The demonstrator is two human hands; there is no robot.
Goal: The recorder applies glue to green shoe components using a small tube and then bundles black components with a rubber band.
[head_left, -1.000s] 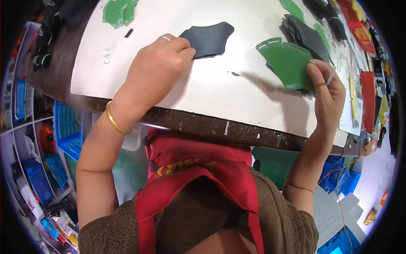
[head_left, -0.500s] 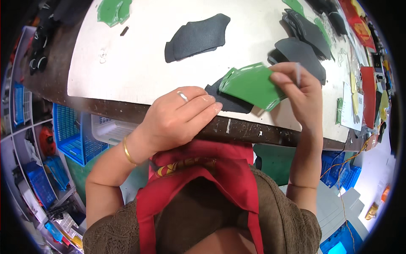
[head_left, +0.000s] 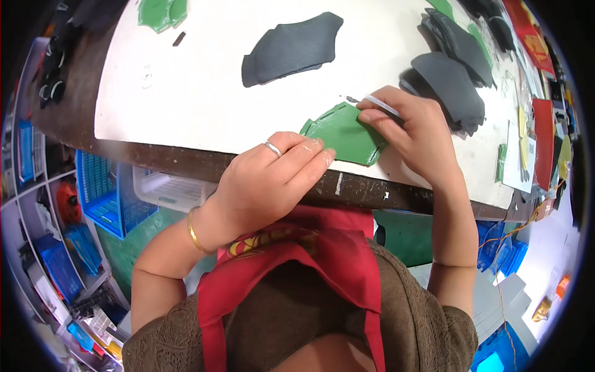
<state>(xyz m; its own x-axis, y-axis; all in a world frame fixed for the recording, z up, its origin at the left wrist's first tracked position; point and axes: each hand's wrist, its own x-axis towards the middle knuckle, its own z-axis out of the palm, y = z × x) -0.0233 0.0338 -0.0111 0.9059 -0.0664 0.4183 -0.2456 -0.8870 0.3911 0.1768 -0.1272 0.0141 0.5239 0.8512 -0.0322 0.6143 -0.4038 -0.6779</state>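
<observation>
Green sheet (head_left: 344,133) brought down from its tilt to lie by the table's (head_left: 353,197) front edge

Since half a second ago, your right hand (head_left: 412,127) has lowered the sheet; it now lies just inside the front edge, between your hands. Your left hand (head_left: 276,173) rests its fingertips on the sheet's left end, covering part of it; whether they pinch or only press, I cannot tell. Your right hand holds a thin white stick (head_left: 383,105) across its fingers, with thumb and fingertip at the sheet's upper right edge; whether those two grip the sheet too, I cannot tell.

Just beyond your right hand, toward the table's right edge, sits a pile of dark pieces (head_left: 447,87), with a second dark stack (head_left: 462,46) behind it. Overlapping dark cutouts (head_left: 296,51) lie farther back, well apart from the sheet. Green cutouts (head_left: 162,12) lie toward the back left corner, near a small dark scrap (head_left: 179,39).
</observation>
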